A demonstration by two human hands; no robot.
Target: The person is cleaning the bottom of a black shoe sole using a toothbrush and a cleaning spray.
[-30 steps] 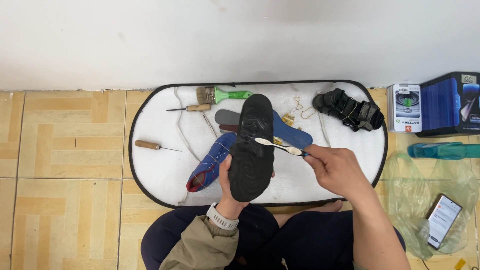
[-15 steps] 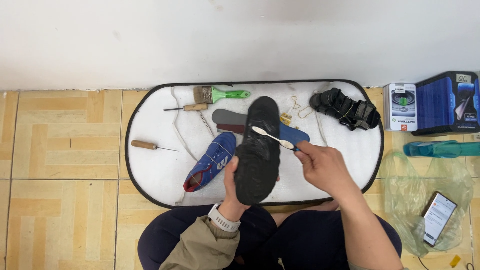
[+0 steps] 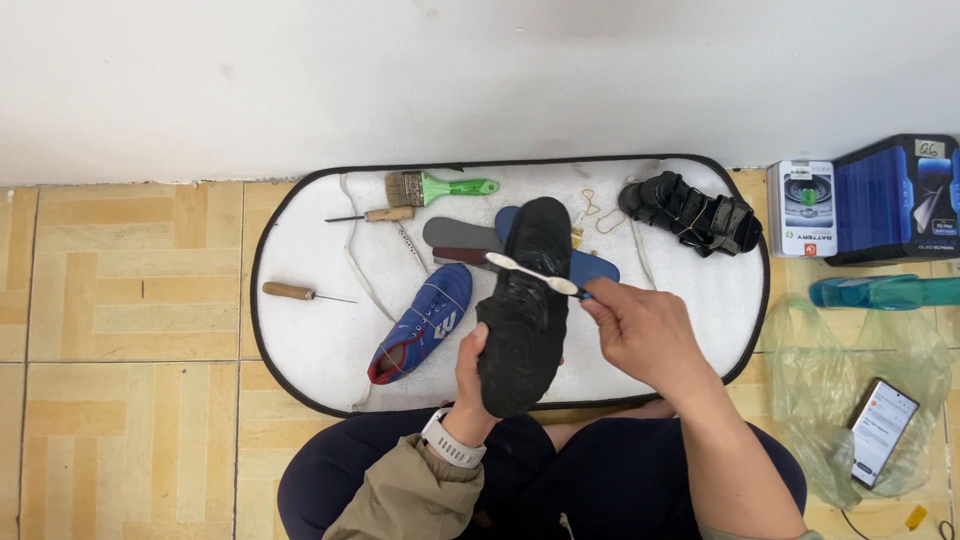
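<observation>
My left hand [image 3: 470, 378] holds a black shoe sole [image 3: 523, 305] up from below, its glossy underside facing me. My right hand [image 3: 645, 335] grips a toothbrush [image 3: 530, 272] by its blue handle; the white head lies across the upper part of the sole. Just left of the sole a blue sneaker upper [image 3: 422, 322] with a red lining lies on the white mat [image 3: 320, 330]. Grey, dark red and blue insoles [image 3: 462, 240] lie flat behind the sole, partly hidden by it.
On the mat also lie a green-handled paintbrush [image 3: 440, 187], two wooden-handled awls [image 3: 372, 215] [image 3: 302, 293], white laces and a black sandal [image 3: 692, 212]. On the tiled floor at the right are boxes [image 3: 862, 205], a teal tool [image 3: 880, 292], a plastic bag [image 3: 850, 400] and a phone [image 3: 883, 430].
My right hand has moved the toothbrush leftward and upward across the sole. The left hand keeps holding the sole in much the same place.
</observation>
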